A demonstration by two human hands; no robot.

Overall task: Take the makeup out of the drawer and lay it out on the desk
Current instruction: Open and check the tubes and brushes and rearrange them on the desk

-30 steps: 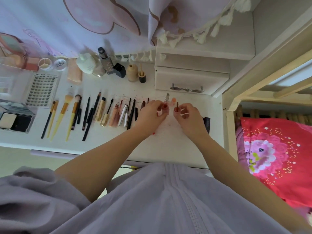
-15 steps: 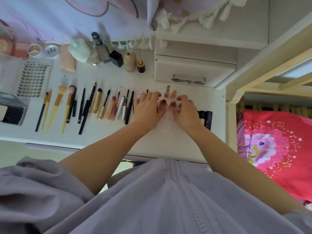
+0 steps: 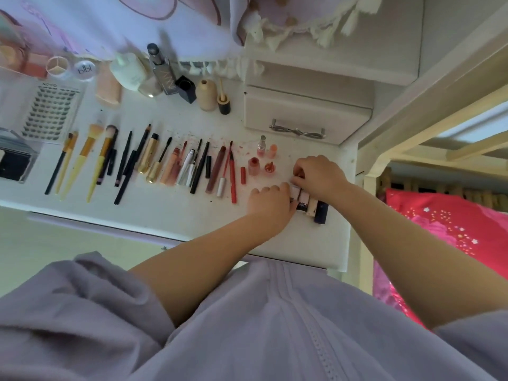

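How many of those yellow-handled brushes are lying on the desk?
3. All lie side by side at the left end of the row: a thin one furthest left, a bigger one next, and another to its right, partly overlapped by a dark brush.

Desk [image 3: 170, 224]: white top, filling the view from 9 to 3 o'clock.
Drawer box [image 3: 308, 111]: white, bow-shaped handle, at 1 o'clock.
Curtain [image 3: 137, 20]: pale, pink-printed, tasselled, at 12 o'clock.
Bed frame [image 3: 439, 111]: cream wood, at 2 o'clock.
Bedding [image 3: 453, 224]: red, flowered, at 3 o'clock.
Light: soft daylight.
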